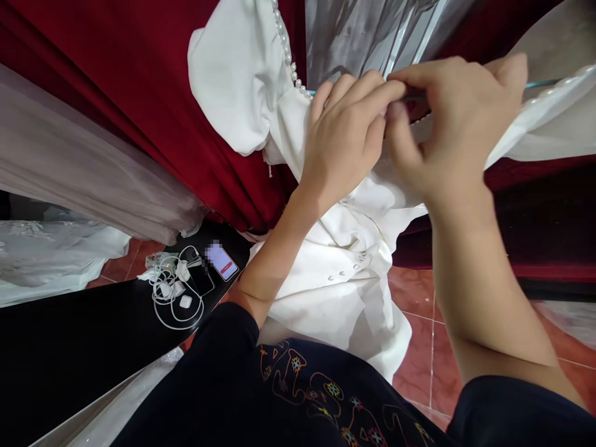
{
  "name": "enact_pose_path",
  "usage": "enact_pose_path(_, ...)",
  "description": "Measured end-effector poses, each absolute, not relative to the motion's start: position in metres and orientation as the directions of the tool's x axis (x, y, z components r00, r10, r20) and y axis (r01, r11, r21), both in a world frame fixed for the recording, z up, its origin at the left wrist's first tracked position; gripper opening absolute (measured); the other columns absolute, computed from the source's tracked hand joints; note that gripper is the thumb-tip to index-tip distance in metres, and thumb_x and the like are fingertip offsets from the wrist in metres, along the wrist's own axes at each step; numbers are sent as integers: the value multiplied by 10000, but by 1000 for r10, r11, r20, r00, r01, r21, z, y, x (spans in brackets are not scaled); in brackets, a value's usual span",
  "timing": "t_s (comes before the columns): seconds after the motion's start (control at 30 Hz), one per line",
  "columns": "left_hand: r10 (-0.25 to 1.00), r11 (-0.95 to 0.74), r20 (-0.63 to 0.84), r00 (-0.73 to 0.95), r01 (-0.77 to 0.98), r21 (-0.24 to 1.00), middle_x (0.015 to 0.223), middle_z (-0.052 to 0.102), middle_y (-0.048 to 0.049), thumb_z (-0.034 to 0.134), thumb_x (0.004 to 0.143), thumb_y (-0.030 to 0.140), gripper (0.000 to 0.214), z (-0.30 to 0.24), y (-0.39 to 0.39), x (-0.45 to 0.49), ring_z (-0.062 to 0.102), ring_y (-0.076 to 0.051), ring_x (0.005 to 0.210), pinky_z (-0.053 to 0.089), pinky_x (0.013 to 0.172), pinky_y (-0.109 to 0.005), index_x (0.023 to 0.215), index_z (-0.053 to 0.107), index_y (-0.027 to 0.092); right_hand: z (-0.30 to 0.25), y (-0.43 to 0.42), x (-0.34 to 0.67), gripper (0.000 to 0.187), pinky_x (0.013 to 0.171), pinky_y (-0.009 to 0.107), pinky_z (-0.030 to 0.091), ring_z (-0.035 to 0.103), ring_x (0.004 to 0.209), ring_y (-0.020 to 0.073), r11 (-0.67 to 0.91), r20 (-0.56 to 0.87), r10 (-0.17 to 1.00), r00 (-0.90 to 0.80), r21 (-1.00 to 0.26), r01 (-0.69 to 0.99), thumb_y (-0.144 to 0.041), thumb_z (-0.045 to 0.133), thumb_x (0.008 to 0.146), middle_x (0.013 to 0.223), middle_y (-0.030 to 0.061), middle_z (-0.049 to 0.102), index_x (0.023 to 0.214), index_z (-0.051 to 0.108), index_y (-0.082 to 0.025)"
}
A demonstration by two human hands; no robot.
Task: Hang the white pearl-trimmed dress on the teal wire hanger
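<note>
A white dress (321, 261) with pearl beads (293, 74) along its neckline and a puffed sleeve (233, 81) hangs in front of me. My left hand (347, 127) is closed over its upper edge, fingers bent and tips hidden. Close beside it, my right hand (459, 118) is closed, thumb and index finger meeting the left fingertips. What the right fingers pinch, if anything, is hidden and slightly blurred. A thin pale-blue edge (542, 84) shows along the dress's neckline to the right of my hands. Small round buttons (342, 273) run across the gathered fabric lower down.
On the left, a black bench (93, 335) holds a lit phone (222, 262), a dark phone (202, 280), tangled white cables (161, 298) and a small white case (185, 302). Red curtains (116, 81) and other pale gowns (46, 261) surround a red tiled floor (419, 347).
</note>
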State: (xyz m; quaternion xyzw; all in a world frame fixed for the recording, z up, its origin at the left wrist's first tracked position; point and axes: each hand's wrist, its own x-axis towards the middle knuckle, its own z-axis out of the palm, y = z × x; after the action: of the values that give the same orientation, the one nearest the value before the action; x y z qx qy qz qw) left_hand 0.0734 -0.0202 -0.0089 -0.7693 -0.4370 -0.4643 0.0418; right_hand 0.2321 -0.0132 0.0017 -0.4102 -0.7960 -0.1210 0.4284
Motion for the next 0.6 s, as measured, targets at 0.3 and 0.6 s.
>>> enact_pose_path(0.3, 8, -671, 960, -281, 710, 214, 1237, 631, -125, 194, 1085, 325, 368, -20, 24, 48, 612, -244, 1234, 481, 1142, -372, 1276, 488, 216, -9, -15, 233, 338, 981, 556, 448, 694, 972, 230, 672, 852, 448, -270, -122, 730, -233, 531, 969, 1089, -1, 727, 1281, 662, -241)
enact_pose_path(0.6, 437, -302, 612, -659, 534, 790, 1442, 622, -87, 574, 737, 44, 434, 13, 66, 13, 398, -139, 1513, 159, 1353, -235, 1093, 500, 280, -8, -19, 229, 297, 915, 587, 429, 664, 892, 244, 640, 862, 442, -249, -109, 760, -298, 571, 901, 879, 18, 670, 1133, 741, -229)
